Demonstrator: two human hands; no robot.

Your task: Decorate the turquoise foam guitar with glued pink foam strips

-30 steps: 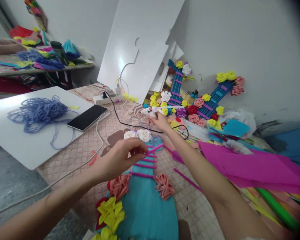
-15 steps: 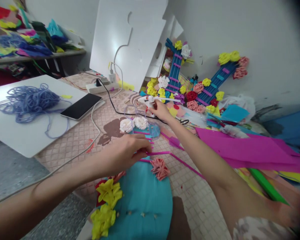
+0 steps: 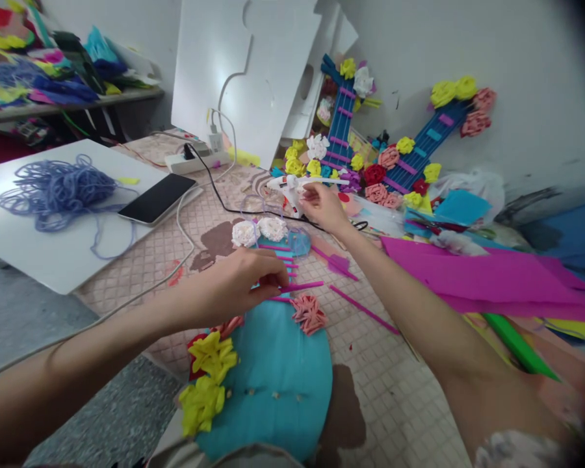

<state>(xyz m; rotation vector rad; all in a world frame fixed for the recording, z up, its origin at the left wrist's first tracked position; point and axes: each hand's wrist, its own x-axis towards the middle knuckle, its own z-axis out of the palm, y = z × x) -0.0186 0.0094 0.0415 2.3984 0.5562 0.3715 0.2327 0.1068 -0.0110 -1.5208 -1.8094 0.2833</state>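
A turquoise felt guitar (image 3: 277, 374) lies on the floor in front of me, with yellow flowers (image 3: 207, 380), a salmon flower (image 3: 308, 313) and two white flowers (image 3: 259, 231) on it. My left hand (image 3: 241, 286) is over its neck, fingers pinched on a thin pink strip (image 3: 302, 286) that points right. My right hand (image 3: 322, 205) reaches farther out and is closed around a white glue gun (image 3: 292, 186) lying near the wall.
Two finished blue guitars with flowers (image 3: 344, 130) (image 3: 422, 153) lean on the wall. Magenta felt sheets (image 3: 487, 279) lie right. A white board (image 3: 53, 247) at left bears purple yarn (image 3: 53, 192) and a phone (image 3: 156, 198). A power strip (image 3: 197, 159) with cables sits behind.
The view has shifted down and nearer. My left hand lowered the pink strip toward the guitar neck and levelled it. My right hand stayed on the glue gun, closing more around it.
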